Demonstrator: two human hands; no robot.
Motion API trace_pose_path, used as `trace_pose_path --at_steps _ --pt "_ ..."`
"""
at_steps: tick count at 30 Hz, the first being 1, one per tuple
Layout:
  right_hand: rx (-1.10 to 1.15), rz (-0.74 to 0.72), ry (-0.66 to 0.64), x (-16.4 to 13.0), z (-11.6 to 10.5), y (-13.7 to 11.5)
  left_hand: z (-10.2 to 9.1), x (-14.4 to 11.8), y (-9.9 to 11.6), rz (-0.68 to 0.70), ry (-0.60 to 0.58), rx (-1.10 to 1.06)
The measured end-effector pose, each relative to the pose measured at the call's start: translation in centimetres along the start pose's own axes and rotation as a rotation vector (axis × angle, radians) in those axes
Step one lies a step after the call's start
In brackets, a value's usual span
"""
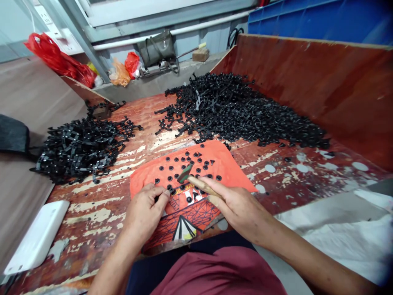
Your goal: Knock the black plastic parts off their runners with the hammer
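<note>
My right hand (236, 203) is wrapped round the wooden handle of a small hammer (201, 185). The hammer's dark greenish head hangs over an orange-red printed cloth (236, 176). To its left, my left hand (147, 209) is closed, its thumb and fingers drawn together at a small black round part (170, 187) on the cloth's left side. Several more small black round parts with raised centres (179, 156) stand scattered over the cloth. My fingers partly hide what lies beneath them.
A large heap of black plastic pieces (245, 110) lies against the reddish wooden side board (316, 73). Linked black pieces (82, 147) form another pile at left. A white flat case (38, 235) sits near the left edge. Plastic bags (132, 63) and a dark green bag (158, 49) rest behind.
</note>
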State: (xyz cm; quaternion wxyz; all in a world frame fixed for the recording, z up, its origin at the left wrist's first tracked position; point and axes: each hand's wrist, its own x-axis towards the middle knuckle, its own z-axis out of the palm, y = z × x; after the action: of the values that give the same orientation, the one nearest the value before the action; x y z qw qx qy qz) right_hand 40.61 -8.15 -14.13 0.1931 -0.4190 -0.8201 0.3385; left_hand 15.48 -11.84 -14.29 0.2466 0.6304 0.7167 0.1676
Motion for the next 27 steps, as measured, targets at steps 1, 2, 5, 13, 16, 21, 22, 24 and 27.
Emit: trace_pose_path --at_steps 1,2,5,13,16,21,22,24,27 --pt "-0.024 -0.012 -0.005 0.0 -0.1 -0.2 -0.1 0.1 0.1 -0.002 -0.007 0.012" --pt "-0.042 -0.028 -0.013 0.1 -0.3 -0.5 -0.1 0.1 0.2 -0.005 -0.013 0.022" --pt "-0.026 -0.096 -0.014 0.2 -0.9 -1.6 -0.2 0.1 0.3 -0.013 -0.024 0.036" --pt "-0.239 -0.121 -0.01 0.0 0.5 -1.3 -0.1 -0.4 0.7 -0.021 -0.004 0.066" --pt "-0.176 -0.151 0.018 0.0 0.5 -1.3 -0.1 -0.5 0.9 -0.025 -0.001 0.09" --pt "-0.267 -0.132 0.016 0.0 1.1 -1.3 -0.2 -0.5 0.6 -0.009 -0.001 0.091" --pt "-0.294 -0.129 0.003 0.0 1.3 -1.2 -0.2 -0.5 0.6 -0.007 -0.001 0.098" --pt "-0.306 -0.127 0.001 0.1 1.6 -1.0 -0.1 -0.6 0.6 -0.001 0.008 0.116" --pt "-0.325 -0.11 -0.02 0.2 1.7 -1.2 0.3 -0.9 0.9 0.006 0.015 0.153"
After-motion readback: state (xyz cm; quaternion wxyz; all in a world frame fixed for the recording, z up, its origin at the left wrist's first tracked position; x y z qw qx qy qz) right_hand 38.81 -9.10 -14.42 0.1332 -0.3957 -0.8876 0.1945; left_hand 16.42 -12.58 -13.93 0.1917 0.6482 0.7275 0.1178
